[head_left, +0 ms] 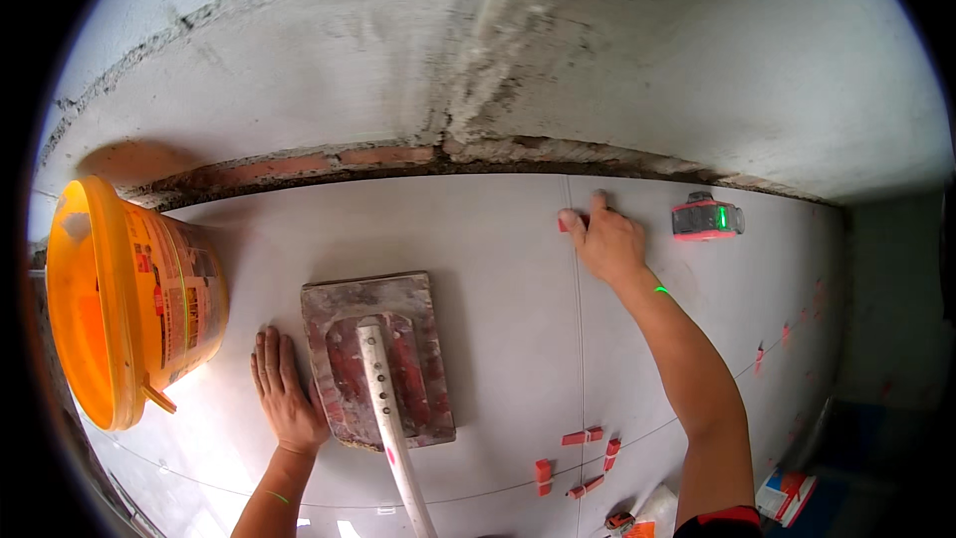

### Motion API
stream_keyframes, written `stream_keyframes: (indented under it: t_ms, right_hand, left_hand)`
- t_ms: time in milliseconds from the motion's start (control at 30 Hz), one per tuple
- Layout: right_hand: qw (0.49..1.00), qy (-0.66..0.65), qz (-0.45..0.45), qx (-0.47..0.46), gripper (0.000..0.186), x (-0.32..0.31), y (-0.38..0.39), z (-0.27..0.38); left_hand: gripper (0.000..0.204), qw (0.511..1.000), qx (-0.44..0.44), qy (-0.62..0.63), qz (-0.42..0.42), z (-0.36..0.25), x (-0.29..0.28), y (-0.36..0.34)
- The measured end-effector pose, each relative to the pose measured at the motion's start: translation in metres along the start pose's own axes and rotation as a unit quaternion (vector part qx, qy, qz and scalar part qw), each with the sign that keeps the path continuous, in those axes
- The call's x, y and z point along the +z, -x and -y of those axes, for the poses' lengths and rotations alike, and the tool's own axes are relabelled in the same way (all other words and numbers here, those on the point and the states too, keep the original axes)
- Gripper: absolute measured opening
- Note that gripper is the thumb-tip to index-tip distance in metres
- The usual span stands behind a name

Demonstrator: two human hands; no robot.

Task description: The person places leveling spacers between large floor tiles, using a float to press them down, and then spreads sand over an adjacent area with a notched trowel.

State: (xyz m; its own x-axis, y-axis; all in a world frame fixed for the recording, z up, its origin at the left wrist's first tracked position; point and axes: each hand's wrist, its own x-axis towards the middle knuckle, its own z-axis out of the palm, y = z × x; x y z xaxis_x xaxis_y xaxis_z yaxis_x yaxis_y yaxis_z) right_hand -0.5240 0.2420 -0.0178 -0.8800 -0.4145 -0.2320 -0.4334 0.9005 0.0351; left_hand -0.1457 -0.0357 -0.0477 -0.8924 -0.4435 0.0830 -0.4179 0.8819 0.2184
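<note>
My left hand (pixel 286 389) lies flat with fingers extended on the grey tiles (pixel 508 319), beside a worn, red-stained square pad tool (pixel 329 359) with a long white handle (pixel 388 408). My right hand (pixel 607 239) is at the seam near the far tile edge, index finger extended, thumb and curled fingers on a small red piece (pixel 562 225) that is partly hidden. A black-and-red laser level (pixel 697 224) with a green light stands right of that hand. Several red spacer pieces (pixel 543 476) lie along the near seams.
A yellow bucket (pixel 184 329) stands at the left. A rough plastered wall (pixel 677 60) with exposed brick along its base (pixel 378 155) borders the far edge. Near my right forearm are a tape measure (pixel 622 523), a plastic bag (pixel 657 513) and a white-and-red package (pixel 784 496).
</note>
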Motion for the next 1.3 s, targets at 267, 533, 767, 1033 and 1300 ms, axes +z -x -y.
stream_keyframes:
  t_ms: [267, 533, 767, 1033, 1300]
  right_hand:
    - [0.991, 0.052, -0.103, -0.073, 0.031, 0.033, -0.003, -0.013]
    - [0.988, -0.046, -0.126, -0.071, 0.026, 0.045, -0.005, 0.001]
    - [0.944, -0.285, 0.011, 0.167, 0.053, 0.027, 0.125, -0.047]
    - [0.984, -0.087, 0.124, 0.094, 0.057, 0.055, 0.329, -0.038]
    - [0.998, -0.039, 0.034, -0.029, 0.049, 0.067, 0.313, -0.051]
  left_hand:
    - [0.058, 0.998, -0.030, 0.043, 0.033, -0.001, -0.001, 0.004]
    - [0.063, 0.998, 0.043, 0.029, -0.028, 0.001, 0.012, -0.005]
    - [0.064, 0.997, 0.068, -0.009, -0.041, -0.007, 0.020, -0.014]
    - [0.063, 0.995, 0.077, -0.018, -0.062, -0.008, 0.020, -0.009]
    - [0.058, 0.995, 0.070, 0.004, -0.070, -0.013, 0.021, -0.008]
